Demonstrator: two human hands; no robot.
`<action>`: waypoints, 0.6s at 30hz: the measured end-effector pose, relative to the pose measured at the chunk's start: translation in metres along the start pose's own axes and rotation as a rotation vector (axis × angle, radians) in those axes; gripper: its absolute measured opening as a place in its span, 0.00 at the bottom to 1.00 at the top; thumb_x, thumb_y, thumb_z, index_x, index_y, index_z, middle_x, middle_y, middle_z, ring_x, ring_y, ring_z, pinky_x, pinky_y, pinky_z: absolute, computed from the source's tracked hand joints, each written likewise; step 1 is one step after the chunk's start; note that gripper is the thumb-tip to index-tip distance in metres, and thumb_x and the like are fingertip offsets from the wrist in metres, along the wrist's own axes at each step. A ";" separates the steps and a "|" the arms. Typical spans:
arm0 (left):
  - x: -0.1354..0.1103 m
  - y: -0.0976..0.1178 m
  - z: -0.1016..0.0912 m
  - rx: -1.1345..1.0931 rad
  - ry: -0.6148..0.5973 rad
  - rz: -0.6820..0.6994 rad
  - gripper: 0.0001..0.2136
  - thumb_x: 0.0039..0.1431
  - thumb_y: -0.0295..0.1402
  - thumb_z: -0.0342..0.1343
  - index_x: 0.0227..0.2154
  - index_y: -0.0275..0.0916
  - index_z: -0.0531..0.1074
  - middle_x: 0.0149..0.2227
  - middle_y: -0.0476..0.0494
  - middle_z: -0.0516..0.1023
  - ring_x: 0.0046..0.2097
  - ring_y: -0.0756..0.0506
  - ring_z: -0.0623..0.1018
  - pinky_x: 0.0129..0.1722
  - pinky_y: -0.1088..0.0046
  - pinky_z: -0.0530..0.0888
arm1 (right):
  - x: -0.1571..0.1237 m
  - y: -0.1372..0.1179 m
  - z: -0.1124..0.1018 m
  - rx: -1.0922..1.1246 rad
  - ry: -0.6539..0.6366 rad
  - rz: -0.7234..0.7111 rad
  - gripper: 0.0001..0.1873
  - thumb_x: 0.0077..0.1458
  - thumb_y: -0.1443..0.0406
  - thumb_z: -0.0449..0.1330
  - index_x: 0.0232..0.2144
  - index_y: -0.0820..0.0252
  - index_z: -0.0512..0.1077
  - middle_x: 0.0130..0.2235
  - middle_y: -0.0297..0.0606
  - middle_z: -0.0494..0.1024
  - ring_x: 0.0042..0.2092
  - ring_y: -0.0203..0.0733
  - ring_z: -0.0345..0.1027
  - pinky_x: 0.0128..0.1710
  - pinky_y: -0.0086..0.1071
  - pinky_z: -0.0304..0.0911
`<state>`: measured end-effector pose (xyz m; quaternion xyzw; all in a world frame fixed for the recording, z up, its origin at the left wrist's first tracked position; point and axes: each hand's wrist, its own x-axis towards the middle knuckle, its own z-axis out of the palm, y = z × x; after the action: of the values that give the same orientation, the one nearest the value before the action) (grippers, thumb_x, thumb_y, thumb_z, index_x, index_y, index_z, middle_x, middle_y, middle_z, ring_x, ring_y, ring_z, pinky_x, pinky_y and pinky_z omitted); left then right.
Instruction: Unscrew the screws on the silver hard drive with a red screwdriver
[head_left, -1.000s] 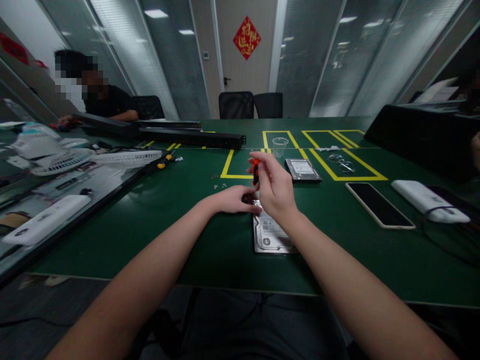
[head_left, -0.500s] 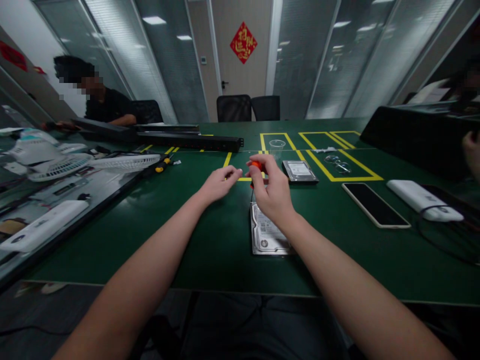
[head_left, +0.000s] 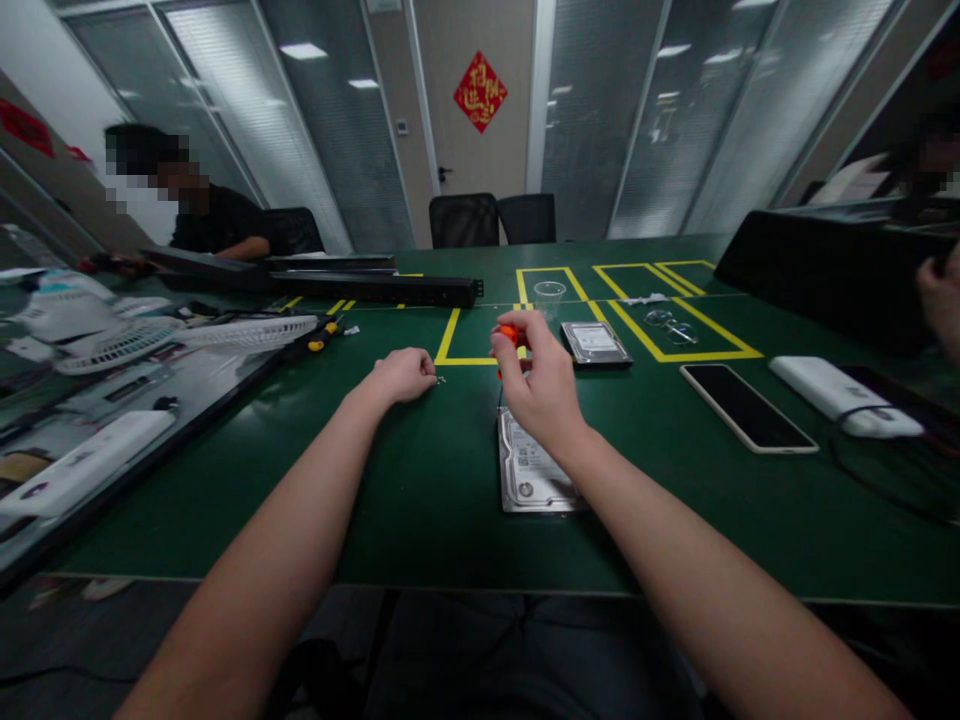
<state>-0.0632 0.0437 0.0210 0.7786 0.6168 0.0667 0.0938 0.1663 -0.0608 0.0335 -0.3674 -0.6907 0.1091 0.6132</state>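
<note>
My right hand (head_left: 544, 375) is closed around a screwdriver (head_left: 509, 333) with an orange and black handle. Its thin shaft points down at the top left edge of a silver hard drive (head_left: 525, 460) lying label up in front of me; my wrist and forearm cover the drive's right part. My left hand (head_left: 407, 375) rests low over the table to the left, fingers curled together. Beside its fingertips lie several tiny pale pieces (head_left: 441, 380), too small to make out clearly. Whatever the left fingers may hold is hidden.
A second hard drive (head_left: 596, 343) and a clear plastic cup (head_left: 550, 295) stand beyond my right hand. To the right lie a phone (head_left: 748, 408), a white power bank-like block (head_left: 844, 397) and glasses (head_left: 673, 327). Fan parts (head_left: 112, 325) and a yellow-black tool (head_left: 324, 338) occupy the left.
My left hand has moved left and down, away from the screwdriver to the table beside the tiny pieces, its fingers now curled. The right hand keeps the screwdriver at the hard drive.
</note>
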 end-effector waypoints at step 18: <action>0.001 0.002 0.011 -0.033 0.017 0.022 0.11 0.59 0.44 0.65 0.34 0.41 0.78 0.38 0.41 0.83 0.46 0.37 0.79 0.56 0.53 0.71 | 0.000 0.000 0.000 -0.002 0.028 -0.002 0.09 0.72 0.56 0.54 0.49 0.51 0.68 0.45 0.40 0.77 0.48 0.46 0.74 0.45 0.41 0.74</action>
<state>-0.0584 0.0439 0.0108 0.7830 0.6080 0.0847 0.1006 0.1664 -0.0613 0.0333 -0.3689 -0.6826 0.1028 0.6224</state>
